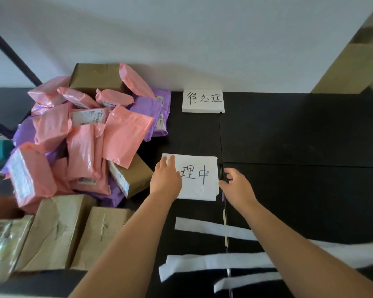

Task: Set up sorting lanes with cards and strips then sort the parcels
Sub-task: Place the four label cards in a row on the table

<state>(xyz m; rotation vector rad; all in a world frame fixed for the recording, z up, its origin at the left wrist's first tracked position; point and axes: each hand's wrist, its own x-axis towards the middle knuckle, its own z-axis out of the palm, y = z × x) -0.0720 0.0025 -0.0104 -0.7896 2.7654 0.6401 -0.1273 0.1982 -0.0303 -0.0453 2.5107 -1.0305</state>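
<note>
**Near card lies between both hands**

The left hand [166,179] lies flat, fingers straight, on the near card [199,179]. The right hand [237,183], loosely spread, sits at its 3 o'clock edge. The far card [202,101] lies at 12 o'clock, strips [213,230] at 6, parcels [84,136] at 9.

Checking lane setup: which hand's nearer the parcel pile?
Left. Left hand rests on the near card, beside the parcel pile; right hand at that card's opposite edge, farther away.
</note>
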